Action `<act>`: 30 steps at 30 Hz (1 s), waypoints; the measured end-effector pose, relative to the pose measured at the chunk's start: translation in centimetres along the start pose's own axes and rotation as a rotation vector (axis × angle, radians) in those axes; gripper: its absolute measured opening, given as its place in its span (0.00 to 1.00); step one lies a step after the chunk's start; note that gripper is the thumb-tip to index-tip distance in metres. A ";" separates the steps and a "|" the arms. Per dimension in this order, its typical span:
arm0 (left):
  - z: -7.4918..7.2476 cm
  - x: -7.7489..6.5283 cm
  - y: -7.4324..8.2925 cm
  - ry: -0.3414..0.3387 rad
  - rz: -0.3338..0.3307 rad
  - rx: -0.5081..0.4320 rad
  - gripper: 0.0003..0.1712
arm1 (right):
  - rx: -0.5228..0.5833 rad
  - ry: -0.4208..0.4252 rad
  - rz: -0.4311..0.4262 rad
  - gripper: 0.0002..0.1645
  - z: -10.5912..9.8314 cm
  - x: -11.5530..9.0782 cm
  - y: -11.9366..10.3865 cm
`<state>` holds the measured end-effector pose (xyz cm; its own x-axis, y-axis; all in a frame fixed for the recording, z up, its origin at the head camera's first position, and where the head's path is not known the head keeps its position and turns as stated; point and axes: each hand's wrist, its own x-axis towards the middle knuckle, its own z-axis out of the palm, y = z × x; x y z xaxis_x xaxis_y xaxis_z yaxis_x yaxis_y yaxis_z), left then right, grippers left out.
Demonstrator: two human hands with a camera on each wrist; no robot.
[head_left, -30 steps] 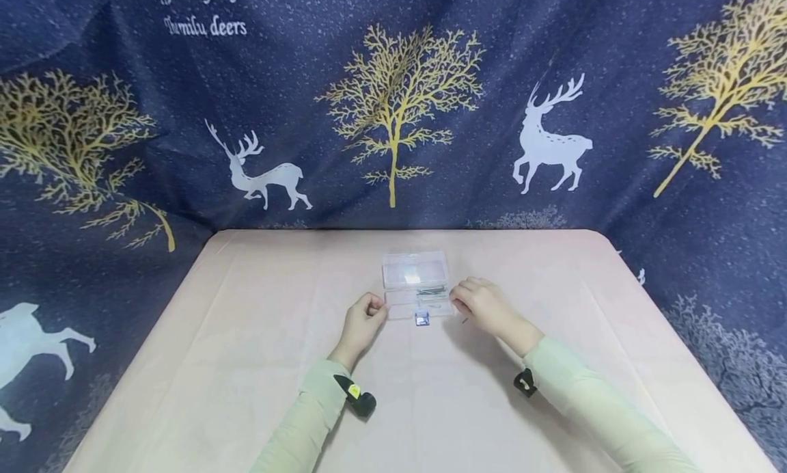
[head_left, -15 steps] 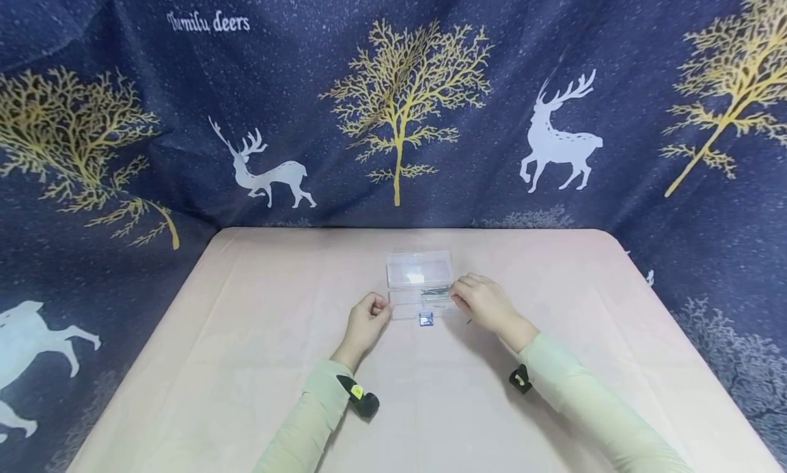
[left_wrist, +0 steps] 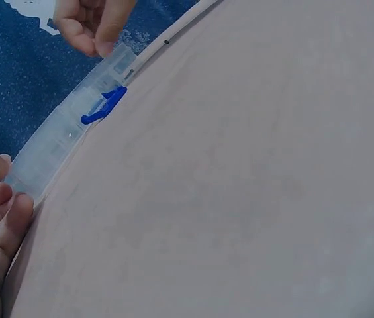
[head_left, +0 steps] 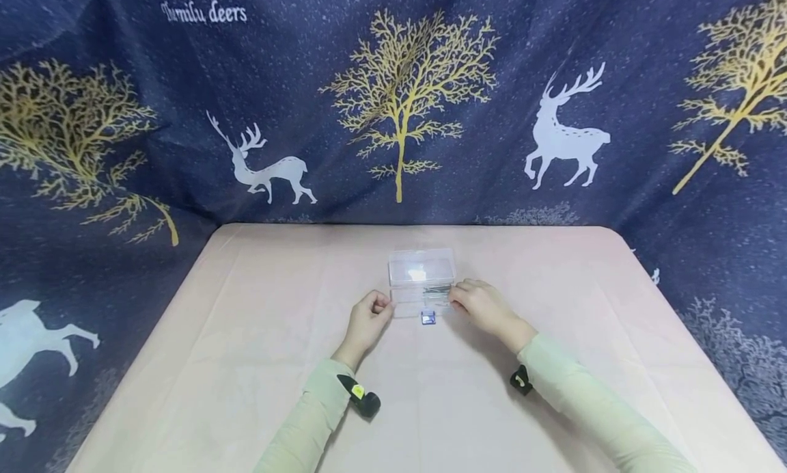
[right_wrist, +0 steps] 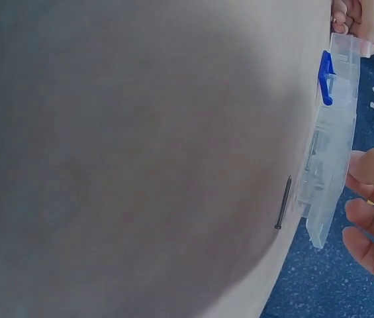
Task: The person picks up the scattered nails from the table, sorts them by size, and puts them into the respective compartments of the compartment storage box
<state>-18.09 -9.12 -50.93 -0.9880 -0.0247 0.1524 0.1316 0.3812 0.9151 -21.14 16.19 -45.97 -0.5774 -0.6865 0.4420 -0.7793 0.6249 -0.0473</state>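
Note:
A clear plastic box lies with its lid raised at the back of the table. Its blue latch hangs at the front. Several thin nails lie in the right-hand part of the box. My left hand pinches the box's left end between thumb and fingers. With fingers curled, my right hand reaches over the right end, its fingertips at the box; whether they pinch anything is hidden. One loose dark nail lies on the cloth just in front of the right end.
A pale pink cloth covers the table. Behind it hangs a dark blue curtain with deer and golden trees. A dark wrist camera sits on the left sleeve, another wrist camera on the right.
Relative to the box, my right hand has shifted slightly left, over its right end. My left hand stays at the left end. The head view has tilted a little.

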 end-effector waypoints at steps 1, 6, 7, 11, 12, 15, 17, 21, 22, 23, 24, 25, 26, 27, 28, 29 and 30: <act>0.0 0.0 0.0 0.001 0.001 -0.002 0.06 | -0.001 -0.003 0.003 0.07 0.0 0.0 0.0; -0.1 0.1 0.2 0.000 -0.014 -0.002 0.06 | -0.005 -0.002 0.000 0.07 0.0 0.1 0.1; -0.1 0.1 0.2 -0.002 -0.015 0.005 0.06 | -0.004 0.001 -0.002 0.07 -0.1 0.2 0.1; -0.1 0.2 0.1 0.000 -0.016 0.028 0.05 | 0.010 0.011 -0.004 0.06 -0.2 0.2 0.1; -0.1 0.2 0.0 0.000 -0.014 0.032 0.05 | 0.017 0.012 -0.004 0.06 -0.2 0.2 0.0; -0.1 0.0 -0.1 -0.008 -0.007 0.020 0.05 | 0.017 0.012 -0.002 0.07 -0.5 0.1 -0.1; -0.2 0.0 0.0 -0.015 -0.003 0.014 0.05 | 0.016 0.016 -0.004 0.08 -0.8 0.0 -0.1; -0.3 0.0 0.1 -0.016 0.000 0.008 0.05 | 0.014 0.033 -0.018 0.11 -1.9 0.0 -0.2; -0.3 -0.1 0.0 -0.015 0.003 0.006 0.05 | 0.013 0.033 -0.022 0.11 -2.1 -0.1 -0.2; -0.3 -0.1 0.0 -0.011 0.005 0.003 0.05 | 0.012 0.030 -0.025 0.11 -2.4 -0.2 -0.3; -0.3 -0.1 0.0 -0.007 0.007 0.004 0.05 | 0.010 0.022 -0.031 0.11 -2.6 -0.3 -0.3; -0.3 -0.1 0.0 -0.003 0.010 0.005 0.05 | 0.007 0.009 -0.039 0.11 -2.7 -0.4 -0.3; -0.3 -0.1 0.0 -0.002 0.013 0.003 0.05 | 0.006 -0.006 -0.044 0.11 -2.9 -0.6 -0.3; -0.3 -0.1 0.0 -0.001 0.014 0.003 0.05 | 0.006 -0.025 -0.050 0.10 -3.0 -0.8 -0.3; -0.3 -0.1 0.0 -0.001 0.016 0.005 0.05 | 0.004 -0.044 -0.054 0.10 -3.1 -1.0 -0.3; -0.3 -0.1 0.0 -0.002 0.015 0.005 0.04 | 0.007 -0.062 -0.058 0.10 -3.2 -1.2 -0.3; -0.3 -0.1 0.0 -0.004 0.013 0.007 0.04 | 0.008 -0.080 -0.061 0.10 -3.3 -1.4 -0.3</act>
<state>-17.94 -9.37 -50.89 -0.9865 -0.0158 0.1630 0.1442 0.3881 0.9103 -19.31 18.21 -43.66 -0.5461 -0.7510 0.3711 -0.8153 0.5783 -0.0295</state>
